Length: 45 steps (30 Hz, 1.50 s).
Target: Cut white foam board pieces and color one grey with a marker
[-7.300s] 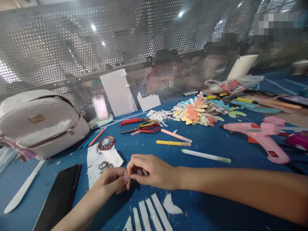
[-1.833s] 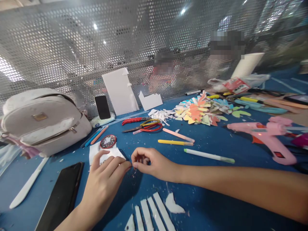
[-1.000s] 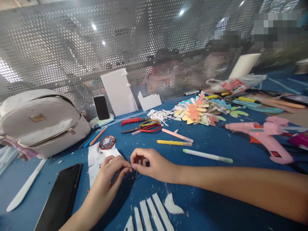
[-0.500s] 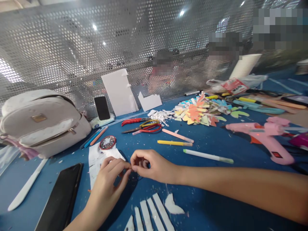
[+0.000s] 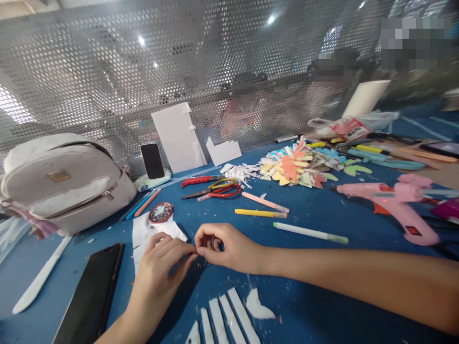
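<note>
My left hand (image 5: 165, 263) and my right hand (image 5: 229, 248) meet at their fingertips over the blue table (image 5: 304, 286). Both are pinched closed, and whatever lies between the fingers is too small or hidden to make out. Behind my left hand lies a white paper sheet (image 5: 143, 234), partly covered by it, with a round red-rimmed dish (image 5: 160, 212) of dark specks on top. Nearer to me are several white strips (image 5: 217, 315) and a white leaf-like cutout (image 5: 258, 306). Beyond my right hand rest a yellow marker (image 5: 254, 213) and a green-tipped white marker (image 5: 310, 233).
A pink glue gun (image 5: 390, 196) lies at right. Red-handled scissors (image 5: 215, 190) and a pile of coloured paper cutouts (image 5: 292, 167) are further back. At left are a dark phone (image 5: 89, 294), a white plastic knife (image 5: 41, 277) and a pale backpack (image 5: 64, 186). A perforated metal screen (image 5: 107, 86) stands behind.
My left hand has shifted slightly, its thumb and fingers drawn closer together at the pinch. My right hand has stayed nearly still, and the table things have not moved.
</note>
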Tool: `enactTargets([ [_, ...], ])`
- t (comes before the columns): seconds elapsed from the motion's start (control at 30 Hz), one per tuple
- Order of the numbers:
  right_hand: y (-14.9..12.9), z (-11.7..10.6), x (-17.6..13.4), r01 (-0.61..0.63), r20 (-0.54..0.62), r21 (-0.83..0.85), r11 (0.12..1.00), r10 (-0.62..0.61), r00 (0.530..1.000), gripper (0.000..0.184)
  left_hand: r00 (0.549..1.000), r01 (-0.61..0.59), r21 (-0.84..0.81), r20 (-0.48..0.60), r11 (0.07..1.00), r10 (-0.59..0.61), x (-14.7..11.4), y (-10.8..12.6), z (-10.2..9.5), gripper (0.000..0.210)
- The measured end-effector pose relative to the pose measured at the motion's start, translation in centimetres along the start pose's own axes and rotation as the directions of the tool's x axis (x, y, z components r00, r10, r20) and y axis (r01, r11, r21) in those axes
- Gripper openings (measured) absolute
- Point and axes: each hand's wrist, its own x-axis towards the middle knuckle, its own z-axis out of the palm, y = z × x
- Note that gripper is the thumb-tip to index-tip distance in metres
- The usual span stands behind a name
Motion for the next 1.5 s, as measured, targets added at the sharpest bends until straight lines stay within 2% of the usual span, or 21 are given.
enactTargets([
  [0.13,0.0,0.0,0.0,-0.015,-0.009,-0.004,1.000,0.015,1.000,0.004,0.995,-0.021,0.078,-0.100,0.997,0.029,0.2,0.3,-0.2,0.009],
  [0.27,0.1,0.1,0.0,-0.035,-0.018,-0.008,0.999,0.035,0.999,0.003,0.977,-0.090,0.210,-0.172,0.974,0.128,0.6,1.1,-0.7,0.009],
  [0.4,0.3,0.1,0.0,-0.055,-0.031,-0.024,0.998,0.054,0.998,0.002,0.974,-0.122,0.288,-0.148,0.950,0.170,0.7,1.5,-1.1,0.011],
  [0.5,0.4,0.3,0.0,-0.061,-0.037,-0.034,0.998,0.059,0.998,0.002,0.983,-0.115,0.274,-0.108,0.955,0.149,0.5,1.3,-1.3,0.015],
  [0.67,0.6,0.4,0.0,-0.049,-0.029,-0.031,0.998,0.048,0.998,0.003,0.987,-0.091,0.207,-0.114,0.974,0.116,0.5,0.7,-1.3,0.013],
  [0.87,0.3,0.3,0.0,-0.030,0.013,0.000,1.000,0.030,0.999,0.001,0.996,0.065,0.005,-0.064,0.998,-0.065,0.4,0.4,-0.9,0.014],
  [0.93,0.2,0.2,0.0,-0.031,0.023,0.006,0.999,0.031,0.999,0.001,0.995,0.090,-0.048,-0.043,0.995,-0.092,0.4,0.4,-0.7,0.014],
  [1.07,0.1,0.1,0.0,-0.049,0.024,0.015,0.999,0.049,0.999,0.001,0.997,0.063,-0.068,-0.042,0.996,-0.066,0.4,0.3,-0.7,0.016],
  [1.5,0.2,0.0,0.0,-0.084,0.007,0.032,0.996,0.084,0.996,0.002,0.996,-0.020,0.083,-0.087,0.996,0.027,0.7,0.4,-0.9,0.012],
])
